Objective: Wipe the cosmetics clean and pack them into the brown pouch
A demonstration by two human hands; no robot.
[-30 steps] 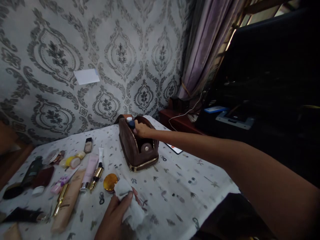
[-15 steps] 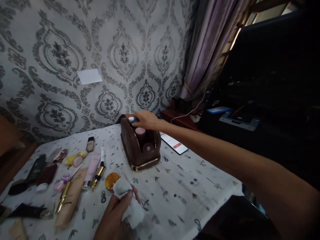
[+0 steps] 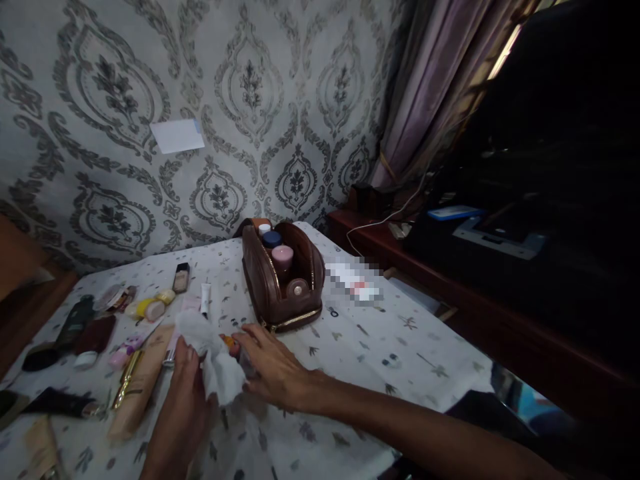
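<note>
In my left hand point(image 3: 183, 400) is a crumpled white tissue point(image 3: 223, 373), pinched between thumb and fingers. My right hand point(image 3: 275, 370) is low over the cloth beside it, fingers stretched and apart at a round gold compact point(image 3: 230, 343). The tissue and fingers cover most of this compact; whether it is touched I cannot tell. Behind the hands stands a brown cosmetic bag point(image 3: 260, 287), unzipped. Inside it are a pink-lidded jar point(image 3: 283, 257), a dark blue lid point(image 3: 271, 239) and a white cap point(image 3: 264, 229).
Left of my hands lie a beige tube point(image 3: 143, 387), a gold lipstick tube point(image 3: 127, 380), a dark red bottle point(image 3: 95, 337), a yellow item point(image 3: 150, 309) and a small foundation bottle point(image 3: 181, 277). Right of the bag is a blurred-out phone point(image 3: 355, 280). A patterned wall rises behind.
My right hand has left the dark blue lid in the bag and come down toward the gold compact. My left hand with the tissue has shifted left and up, over the tubes.
</note>
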